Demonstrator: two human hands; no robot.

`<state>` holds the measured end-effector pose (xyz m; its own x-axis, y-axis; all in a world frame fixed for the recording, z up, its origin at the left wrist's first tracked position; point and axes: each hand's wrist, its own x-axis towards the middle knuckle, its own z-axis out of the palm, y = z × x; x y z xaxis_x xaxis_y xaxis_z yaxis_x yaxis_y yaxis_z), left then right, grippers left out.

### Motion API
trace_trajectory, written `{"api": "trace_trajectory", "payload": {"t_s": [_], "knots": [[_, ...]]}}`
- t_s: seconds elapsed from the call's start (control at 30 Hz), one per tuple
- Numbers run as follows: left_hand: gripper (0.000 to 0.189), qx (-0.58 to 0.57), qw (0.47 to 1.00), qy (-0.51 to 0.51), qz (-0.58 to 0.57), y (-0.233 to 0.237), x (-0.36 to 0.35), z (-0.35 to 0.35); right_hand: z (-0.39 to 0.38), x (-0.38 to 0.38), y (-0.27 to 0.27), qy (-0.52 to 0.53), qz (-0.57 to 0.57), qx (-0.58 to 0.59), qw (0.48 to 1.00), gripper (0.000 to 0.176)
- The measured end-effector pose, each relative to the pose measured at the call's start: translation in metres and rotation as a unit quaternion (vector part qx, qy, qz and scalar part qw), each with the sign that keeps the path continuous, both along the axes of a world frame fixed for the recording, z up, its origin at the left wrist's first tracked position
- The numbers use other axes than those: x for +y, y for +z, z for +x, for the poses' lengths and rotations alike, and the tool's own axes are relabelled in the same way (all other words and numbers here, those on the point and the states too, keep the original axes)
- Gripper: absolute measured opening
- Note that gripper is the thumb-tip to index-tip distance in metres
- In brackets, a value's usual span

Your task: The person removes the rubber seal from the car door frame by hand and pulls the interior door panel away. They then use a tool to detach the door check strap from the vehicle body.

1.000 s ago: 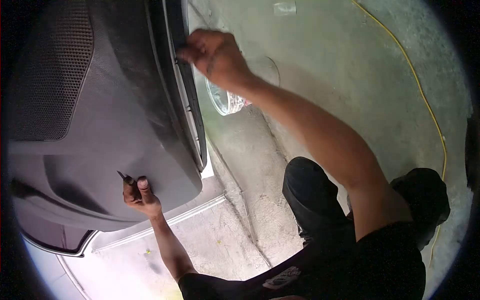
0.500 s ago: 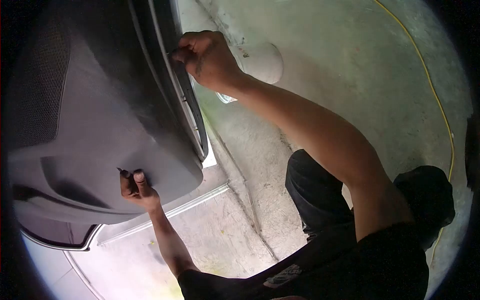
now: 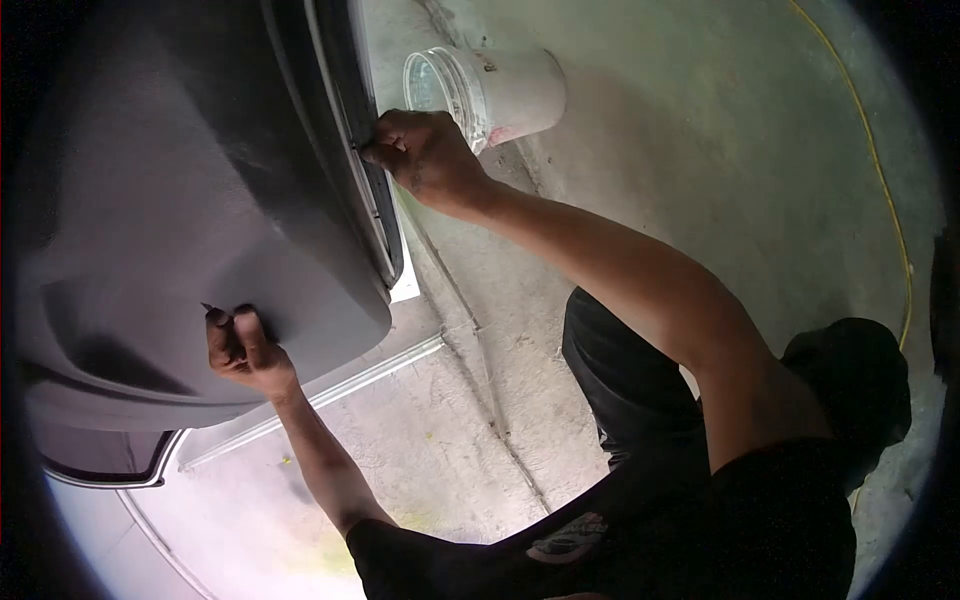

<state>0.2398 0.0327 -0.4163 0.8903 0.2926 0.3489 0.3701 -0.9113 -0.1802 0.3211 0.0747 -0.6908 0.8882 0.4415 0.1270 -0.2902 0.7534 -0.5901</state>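
Observation:
A dark grey vehicle door panel (image 3: 180, 220) fills the left side of the view. My right hand (image 3: 430, 160) is closed in a pinch at the door's edge trim (image 3: 340, 120), where a metal strip and black rubber run together. Whatever sits between those fingertips is too small to make out. Lower down, my left hand (image 3: 250, 352) is in front of the panel's lower part, thumb and fingers pressed together. A small dark pointed piece (image 3: 208, 307) sticks out from its fingertips.
A whitish plastic bucket (image 3: 525, 95) lies on its side on the concrete floor (image 3: 680, 140), just beyond my right hand. A yellow cord (image 3: 870, 150) runs along the floor at the right. My bent knee (image 3: 620, 370) is below my right arm.
My right hand has moved down along the door edge toward the lower corner, still pinched. More of the bucket shows. The left hand keeps its grip as the view shifts slightly.

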Motion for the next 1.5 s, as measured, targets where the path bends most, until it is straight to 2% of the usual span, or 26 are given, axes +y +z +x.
{"api": "trace_trajectory", "payload": {"t_s": [0.03,0.1,0.2,0.27,0.33,0.4,0.43,0.47,0.53,0.73,0.77,0.83,0.97,1.03,1.07,1.1,1.13,1.17,1.23,1.33,1.4,1.43,1.47,1.5], "knots": [[0.037,0.002,1.000,0.008,0.009,0.004,0.001,-0.003,-0.002,0.002,0.000,0.004,0.001,0.006,1.000,0.012],[0.036,0.000,1.000,0.009,0.018,0.001,0.000,-0.002,0.000,0.003,0.001,-0.056,0.008,0.004,0.998,0.011],[0.037,-0.001,1.000,0.013,0.023,-0.005,-0.006,0.003,0.000,0.000,0.005,-0.056,-0.049,-0.026,0.997,0.010],[0.038,0.000,0.999,0.021,0.027,-0.002,-0.007,0.003,-0.003,0.001,0.018,-0.049,-0.042,-0.009,0.998,0.010],[0.038,-0.018,0.999,-0.028,0.014,-0.008,0.000,0.004,-0.002,0.005,0.015,-0.047,-0.047,0.011,0.998,0.010],[0.038,-0.024,1.000,0.000,-0.002,-0.005,-0.002,0.000,-0.009,0.009,0.014,-0.076,-0.063,-0.012,0.995,0.010],[0.038,-0.019,1.000,-0.001,0.015,-0.003,-0.001,-0.001,-0.013,0.011,0.012,-0.080,-0.019,0.016,0.996,0.010],[0.038,-0.017,0.999,-0.004,0.030,-0.002,0.001,0.000,-0.016,-0.001,0.011,0.010,-0.010,0.023,1.000,0.012],[0.040,-0.026,0.999,-0.005,0.031,-0.005,-0.002,0.004,-0.056,0.008,0.007,0.046,-0.034,-0.037,0.998,0.014],[0.036,-0.018,0.997,-0.038,0.069,-0.003,0.007,0.003,-0.098,0.029,0.005,0.111,-0.046,-0.044,0.992,0.014],[0.036,-0.014,0.997,-0.034,0.069,-0.003,0.006,0.004,-0.102,0.031,0.006,0.116,-0.045,-0.041,0.991,0.014],[0.037,-0.015,0.997,-0.036,0.066,-0.009,0.003,0.007,-0.109,0.034,0.009,0.030,-0.058,-0.047,0.997,0.011],[0.037,0.003,0.996,-0.043,0.084,0.000,0.008,0.000,-0.107,0.027,0.025,0.059,-0.052,-0.032,0.996,0.009],[0.036,-0.011,0.995,-0.031,0.095,-0.006,0.004,-0.001,-0.112,0.036,0.025,0.006,-0.109,-0.065,0.992,0.011],[0.034,-0.018,0.994,-0.019,0.107,-0.008,0.002,0.002,-0.114,0.039,0.020,0.012,-0.113,-0.063,0.992,0.011],[0.032,-0.018,0.994,-0.066,0.085,-0.009,0.007,0.004,-0.112,0.040,0.017,0.026,-0.077,-0.057,0.995,0.012],[0.032,-0.018,0.994,-0.057,0.088,-0.003,0.007,-0.003,-0.110,0.039,0.016,0.042,-0.039,-0.053,0.997,0.013],[0.030,-0.007,0.996,-0.020,0.091,0.008,0.009,-0.008,-0.104,0.026,0.015,0.144,-0.040,-0.020,0.989,0.012],[0.028,0.003,0.996,0.021,0.092,0.024,0.021,-0.015,-0.131,0.023,0.014,0.137,-0.028,-0.037,0.990,0.012],[0.026,-0.023,0.997,-0.021,0.076,-0.001,0.006,0.002,-0.163,0.041,0.007,0.091,-0.002,-0.030,0.995,0.014],[0.026,-0.046,0.996,-0.030,0.063,-0.007,0.009,0.004,-0.163,0.046,0.006,0.172,-0.016,-0.082,0.982,0.013],[0.026,-0.067,0.995,-0.045,0.049,-0.009,0.012,0.005,-0.178,0.061,0.010,0.124,-0.035,-0.058,0.990,0.011],[0.026,-0.076,0.995,-0.047,0.049,-0.010,0.011,0.006,-0.171,0.060,0.010,0.121,-0.037,-0.066,0.990,0.011],[0.025,-0.081,0.995,-0.026,0.045,-0.009,0.007,0.006,-0.164,0.055,0.013,0.166,-0.043,-0.075,0.982,0.011]]}}
